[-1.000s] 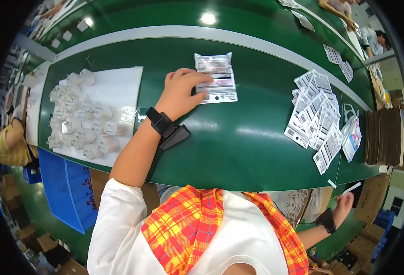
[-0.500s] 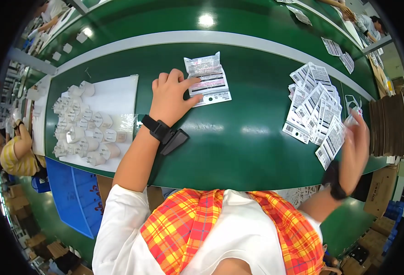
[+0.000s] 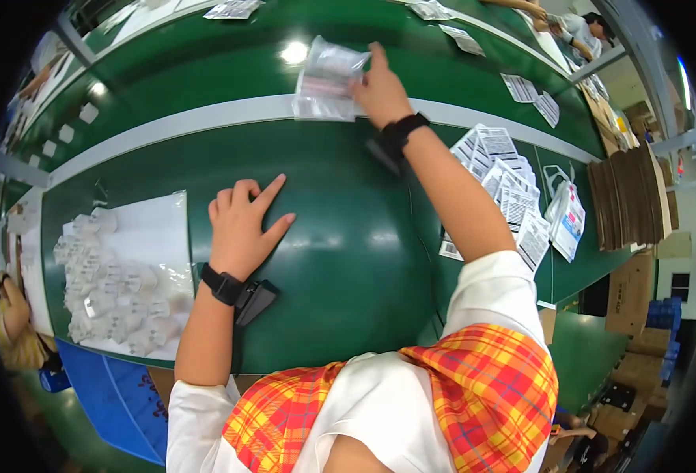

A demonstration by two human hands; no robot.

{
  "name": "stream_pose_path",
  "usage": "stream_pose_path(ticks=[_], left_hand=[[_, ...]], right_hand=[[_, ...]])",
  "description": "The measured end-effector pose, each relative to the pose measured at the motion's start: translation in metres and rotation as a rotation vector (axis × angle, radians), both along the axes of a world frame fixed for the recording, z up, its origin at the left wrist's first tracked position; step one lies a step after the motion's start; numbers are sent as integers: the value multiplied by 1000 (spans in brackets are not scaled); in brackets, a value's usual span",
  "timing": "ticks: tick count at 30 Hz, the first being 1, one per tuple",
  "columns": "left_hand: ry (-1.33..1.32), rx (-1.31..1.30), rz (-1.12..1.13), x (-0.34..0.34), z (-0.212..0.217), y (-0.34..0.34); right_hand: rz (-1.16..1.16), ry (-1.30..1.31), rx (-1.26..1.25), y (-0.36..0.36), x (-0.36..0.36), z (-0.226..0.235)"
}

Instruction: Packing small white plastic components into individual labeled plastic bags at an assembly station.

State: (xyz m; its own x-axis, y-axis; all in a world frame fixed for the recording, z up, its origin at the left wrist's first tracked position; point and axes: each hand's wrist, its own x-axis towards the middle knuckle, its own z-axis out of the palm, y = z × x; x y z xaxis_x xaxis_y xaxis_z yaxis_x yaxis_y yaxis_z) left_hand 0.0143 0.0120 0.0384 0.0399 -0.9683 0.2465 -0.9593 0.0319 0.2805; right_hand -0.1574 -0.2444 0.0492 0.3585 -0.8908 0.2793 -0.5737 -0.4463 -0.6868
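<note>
The packet, lately under the left hand, is now edge-gripped by the right hand over the white rail, leaving the left apart, fingers spread, unladen.

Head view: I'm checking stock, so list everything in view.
Worktable: one, green, centre
Plug adapters: many, white, worktable's left
Sheet: one, white, under plug adapters
Printed packet: one, whitish, blurred, upper centre
Packet pile: one, white, worktable's right
Plastic bag: one, white, right of pile
Loose packets: several, whitish, far surface
Cardboard stack: one, brown, far right
Bin: one, blue, lower left
Co-workers: several, mixed clothing, picture's edges
Wrist straps: two, black, both wrists
Left hand: one, bare, open, at worktable
Right hand: one, bare, at printed packet
</note>
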Motion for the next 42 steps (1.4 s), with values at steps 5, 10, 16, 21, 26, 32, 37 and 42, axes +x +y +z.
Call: stream_pose_path(ticks=[5,10,16,21,26,32,37,42], left_hand=[[30,21,4,5,-5,0],[9,35,15,7,-3,1],[29,-2,-31,1,-7,-9],[51,-29,-43,5,-13,-6],[129,-180,-117,5,-6,-3],[284,-387,-290,1,17,-2],[463,81,-139,8,-17,-9],[294,127,-135,8,-23,-11]], right_hand=[[-13,-39,3,14,-102,50],[-150,675,8,120,-292,70],[-317,424,65,215,-358,12],[-205,563,69,205,-338,38],[290,181,-90,181,-177,92],[1014,383,164,128,-12,27],[1065,605,302,128,33,26],[1138,493,7,138,-2,2]])
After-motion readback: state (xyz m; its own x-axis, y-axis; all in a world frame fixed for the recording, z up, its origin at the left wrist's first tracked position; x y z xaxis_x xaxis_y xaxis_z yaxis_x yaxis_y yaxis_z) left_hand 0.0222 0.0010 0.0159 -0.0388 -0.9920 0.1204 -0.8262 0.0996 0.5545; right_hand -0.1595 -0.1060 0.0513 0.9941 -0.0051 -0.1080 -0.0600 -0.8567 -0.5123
